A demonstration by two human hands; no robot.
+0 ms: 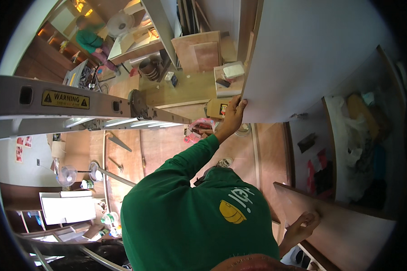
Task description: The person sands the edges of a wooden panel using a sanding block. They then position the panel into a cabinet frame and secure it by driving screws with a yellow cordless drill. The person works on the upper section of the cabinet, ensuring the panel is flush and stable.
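Observation:
My left arm, in a green sleeve, reaches forward. At its end my left hand [234,115] is closed on the edge of a large pale door panel [303,58], thumb on the panel's face. The panel rises to the upper right. Low on the right, my right hand [303,227] has its fingers curled in beside a brown wooden panel [348,223]; whatever may be within them is hidden. Beyond both panels a cabinet [328,135] stands open, with plastic bags [355,131] and red and black things inside.
An aluminium ladder [108,101] with a yellow label crosses at left. On the wooden floor lie a handsaw [120,142], a hammer [116,163] and a pink bag [199,128]. Boards [196,49] lean at the back. Another person [90,40] stands far left near a fan [120,23].

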